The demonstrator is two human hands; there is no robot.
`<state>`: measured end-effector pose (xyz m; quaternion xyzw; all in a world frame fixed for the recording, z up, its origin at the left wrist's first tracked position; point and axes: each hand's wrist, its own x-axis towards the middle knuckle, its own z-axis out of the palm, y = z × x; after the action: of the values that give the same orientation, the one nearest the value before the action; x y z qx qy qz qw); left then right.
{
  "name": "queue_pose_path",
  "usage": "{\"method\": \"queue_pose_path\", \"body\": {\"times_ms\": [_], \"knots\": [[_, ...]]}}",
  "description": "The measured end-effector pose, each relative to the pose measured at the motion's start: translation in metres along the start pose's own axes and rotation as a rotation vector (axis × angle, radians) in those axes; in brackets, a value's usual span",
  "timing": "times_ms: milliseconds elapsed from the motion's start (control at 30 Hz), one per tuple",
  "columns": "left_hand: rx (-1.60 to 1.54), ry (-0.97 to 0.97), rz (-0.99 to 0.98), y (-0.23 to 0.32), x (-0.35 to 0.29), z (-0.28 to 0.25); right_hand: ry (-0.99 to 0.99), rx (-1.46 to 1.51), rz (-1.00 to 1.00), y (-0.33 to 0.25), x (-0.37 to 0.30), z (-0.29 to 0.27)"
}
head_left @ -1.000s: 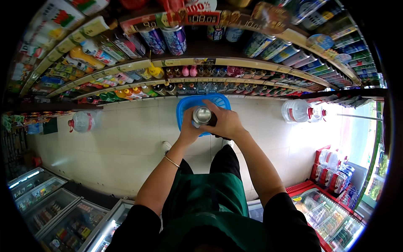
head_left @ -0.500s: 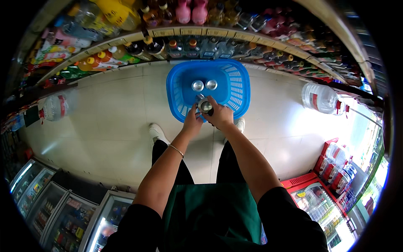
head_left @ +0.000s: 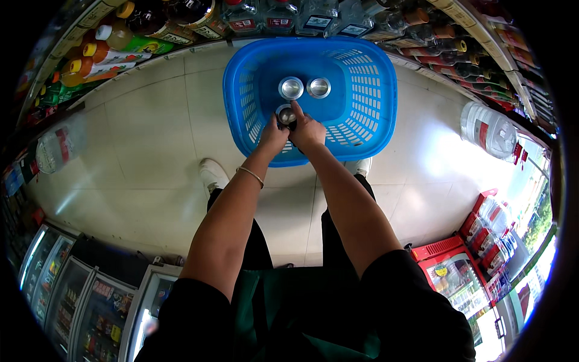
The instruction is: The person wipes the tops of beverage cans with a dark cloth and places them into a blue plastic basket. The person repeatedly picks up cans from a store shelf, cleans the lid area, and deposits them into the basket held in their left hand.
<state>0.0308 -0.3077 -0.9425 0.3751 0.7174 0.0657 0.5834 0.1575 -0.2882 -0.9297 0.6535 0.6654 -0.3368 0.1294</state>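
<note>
A blue plastic basket point(head_left: 234, 102) with slotted walls stands on the floor in front of me. Two cans stand side by side in it, the left can point(head_left: 291, 88) and the right can point(head_left: 318, 88), their round silver ends facing up. Over the basket's near part, my left hand point(head_left: 273, 136) and my right hand point(head_left: 307, 131) are closed together around another can point(head_left: 287, 115). Its silver end faces up, close below the left standing can. Whether a second can is between my palms is hidden by my fingers.
Beyond the basket runs a low shelf of bottles point(head_left: 280, 17). Large water jugs stand at the right point(head_left: 487, 130) and left point(head_left: 55, 148). Glass-door fridges point(head_left: 105, 311) line the lower left, and a red-framed cooler point(head_left: 443, 248) is at lower right. My shoe point(head_left: 212, 174) is near the basket.
My hands have moved forward and down into the basket with the can, nearer the two standing cans. The view has come closer to the basket, which now looks larger.
</note>
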Motion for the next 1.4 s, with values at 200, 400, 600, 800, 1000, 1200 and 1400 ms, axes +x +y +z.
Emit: {"method": "queue_pose_path", "body": {"times_ms": [200,400,600,800,1000,1200,1400], "knots": [[-0.03,0.017,0.055,0.025,-0.059,-0.023,-0.054,0.161,0.079,-0.013,-0.056,-0.072],[-0.329,0.053,0.501,0.108,-0.196,-0.082,0.107,0.562,-0.53,-0.059,-0.15,-0.219],[-0.308,0.044,0.624,0.293,-0.355,-0.194,0.389,0.531,-0.465,-0.15,-0.233,-0.437],[-0.516,0.177,0.951,0.404,-0.386,-0.282,0.829,0.412,-0.432,-0.227,-0.232,-0.608],[-0.576,0.394,0.894,0.453,-0.362,-0.336,0.602,0.161,-0.279,-0.295,-0.216,-0.69],[-0.488,0.458,0.819,0.469,-0.366,-0.344,0.646,0.039,-0.303,-0.292,-0.203,-0.683],[-0.249,0.585,0.94,0.457,-0.391,-0.336,0.758,0.194,-0.532,-0.271,-0.264,-0.656]]}}
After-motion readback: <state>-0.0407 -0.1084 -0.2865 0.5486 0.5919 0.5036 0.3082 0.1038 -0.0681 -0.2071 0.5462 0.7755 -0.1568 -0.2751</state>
